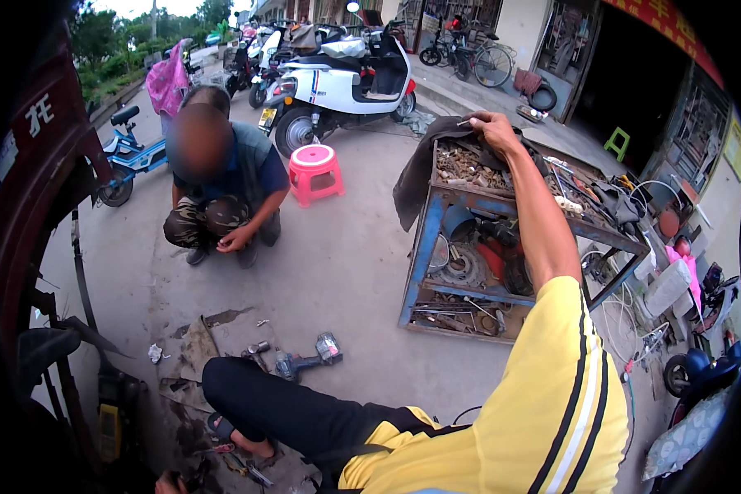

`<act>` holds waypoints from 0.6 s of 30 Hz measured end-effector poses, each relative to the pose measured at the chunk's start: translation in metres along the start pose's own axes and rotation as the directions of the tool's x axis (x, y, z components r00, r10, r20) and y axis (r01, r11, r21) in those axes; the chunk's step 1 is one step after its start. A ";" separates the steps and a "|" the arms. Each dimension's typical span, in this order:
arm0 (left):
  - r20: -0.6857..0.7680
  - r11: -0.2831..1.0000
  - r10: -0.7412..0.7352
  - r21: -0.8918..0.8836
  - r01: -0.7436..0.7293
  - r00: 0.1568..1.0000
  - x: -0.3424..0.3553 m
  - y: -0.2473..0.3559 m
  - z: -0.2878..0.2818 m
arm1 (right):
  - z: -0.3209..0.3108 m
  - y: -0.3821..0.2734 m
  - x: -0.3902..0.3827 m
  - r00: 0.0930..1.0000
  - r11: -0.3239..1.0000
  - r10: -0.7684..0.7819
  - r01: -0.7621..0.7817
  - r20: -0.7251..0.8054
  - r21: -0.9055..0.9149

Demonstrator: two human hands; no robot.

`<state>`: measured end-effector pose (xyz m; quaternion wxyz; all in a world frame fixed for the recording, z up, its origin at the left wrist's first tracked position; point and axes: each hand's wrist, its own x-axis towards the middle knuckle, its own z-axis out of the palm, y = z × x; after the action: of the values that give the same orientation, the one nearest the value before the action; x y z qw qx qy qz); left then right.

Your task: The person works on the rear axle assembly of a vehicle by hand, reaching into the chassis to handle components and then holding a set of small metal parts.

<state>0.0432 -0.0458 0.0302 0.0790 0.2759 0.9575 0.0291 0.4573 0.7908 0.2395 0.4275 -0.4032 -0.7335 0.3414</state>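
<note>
My right arm is stretched out to the top of a blue metal cart (420,259). My right hand (494,134) is closed in a pinch over the cart's far left corner, with a small, thin, pale piece at its fingertips, too small to name. Below the hand, a tray of loose bolts and small metal parts (469,167) fills the cart's top. A dark cloth (416,177) hangs over the corner next to it. My left hand (170,483) shows only in part at the bottom edge, near several tools (251,469) on the ground; its fingers are mostly hidden.
A person (226,181) squats ahead on the left, beside a pink stool (314,174). A cordless impact wrench (309,358) lies by my knee. The dark red vehicle (37,165) rises at left. A white scooter (346,86) stands behind; cables (626,329) trail right of the cart.
</note>
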 end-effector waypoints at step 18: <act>-0.691 0.403 0.025 -0.655 -0.640 0.723 -0.016 0.122 -0.101 | 0.420 -0.259 -0.374 0.198 0.624 -0.577 -0.518 0.792 0.585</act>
<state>0.1037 0.0471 0.1438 -0.0982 0.3706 0.6972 0.6057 0.1160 0.2806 0.1578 -0.0073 0.1591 -0.6029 0.7818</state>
